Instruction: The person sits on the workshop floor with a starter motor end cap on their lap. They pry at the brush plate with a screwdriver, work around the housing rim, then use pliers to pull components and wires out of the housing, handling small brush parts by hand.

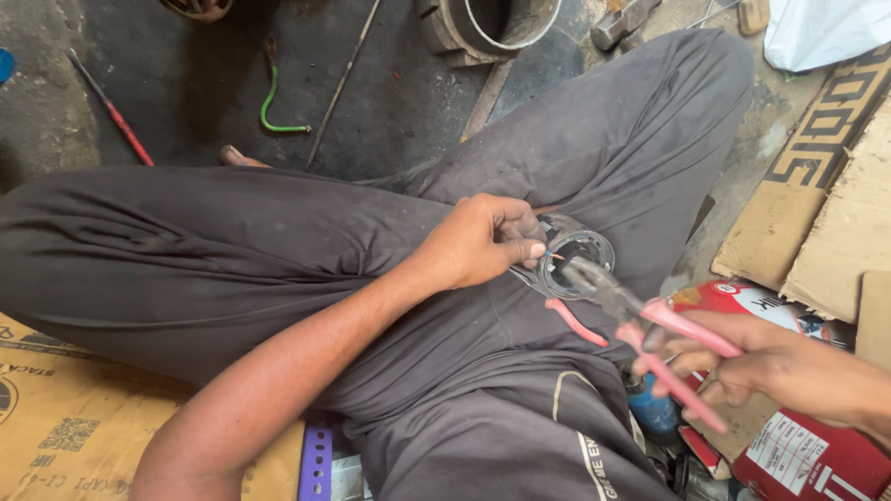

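At the far left a red-handled rod (116, 116) lies on the dark floor (390, 102), and further right a bent green wire (271, 100) and a thin metal rod (342, 79) lie on the same floor, well apart from the work. Near the left corner a flattened cardboard sheet (56, 408) sits under the person's leg.

The person sits cross-legged in grey trousers (278, 250). The left hand (478, 243) reaches across the lap, its fingers (520, 249) pinched tight on the edge of a round metal ring part (580, 246) that rests on the lap between the thighs. Thin wire ends appear to poke out by the thumb, though they are too small to tell clearly. The ring looks like stiff, fairly heavy metal with hard edges, probably greasy; I judge it holds best by its rim, braced against the leg as it is now.

Just right of it, pink-handled pliers (640, 325) point their nose into the ring's opening. The right hand (742, 366) wraps the handles near their ends, fingers curled around both grips and squeezing them close. A loose pink wire (575, 323) lies on the trousers just beneath.

Far right, a red printed box (798, 445) and cardboard pieces (835, 213) lie on the floor, with a metal bucket (506, 23) at the far edge.
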A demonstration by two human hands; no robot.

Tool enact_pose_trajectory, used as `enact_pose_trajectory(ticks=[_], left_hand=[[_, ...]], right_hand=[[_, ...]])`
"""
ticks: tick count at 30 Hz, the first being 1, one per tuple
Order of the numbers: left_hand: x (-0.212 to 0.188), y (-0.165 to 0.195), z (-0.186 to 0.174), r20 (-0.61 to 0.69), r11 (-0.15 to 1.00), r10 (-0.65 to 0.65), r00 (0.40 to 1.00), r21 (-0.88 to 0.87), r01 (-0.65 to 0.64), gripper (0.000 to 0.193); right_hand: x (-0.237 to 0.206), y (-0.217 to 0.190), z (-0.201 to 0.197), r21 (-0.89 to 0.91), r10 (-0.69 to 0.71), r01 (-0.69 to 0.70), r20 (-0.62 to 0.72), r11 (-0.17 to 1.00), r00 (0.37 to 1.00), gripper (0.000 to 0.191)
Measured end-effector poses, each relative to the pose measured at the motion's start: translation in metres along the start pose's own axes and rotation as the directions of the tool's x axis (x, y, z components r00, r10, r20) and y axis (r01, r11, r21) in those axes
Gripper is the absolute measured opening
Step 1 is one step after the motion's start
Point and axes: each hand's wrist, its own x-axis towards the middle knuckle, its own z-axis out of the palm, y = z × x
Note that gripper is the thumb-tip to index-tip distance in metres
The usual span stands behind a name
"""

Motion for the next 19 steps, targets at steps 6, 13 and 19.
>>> enact_pose_trajectory(ticks=[6, 13, 19], left_hand=[[-0.003, 0.005, -0.003, 0.009, 0.999, 0.011, 1.0, 0.039, -0.012, 0.012], [-0.002, 0.007, -0.003, 0.006, 0.998, -0.014, 1.0, 0.065, 0.014, 0.014], [-0.001, 0.005, -0.002, 0.01, 0.998, 0.013, 1.0, 0.066, -0.014, 0.014]], right_hand=[[0.013, 0.005, -0.002, 0.137, -0.201, 0.176, 0.195, 0.975, 0.96, 0.083], [0.009, 0.001, -0.005, 0.058, -0.137, 0.129, 0.161, 0.99, 0.977, 0.086], [0.01, -0.01, -0.005, -0.03, 0.049, -0.049, -0.014, 0.998, 0.999, 0.077]])
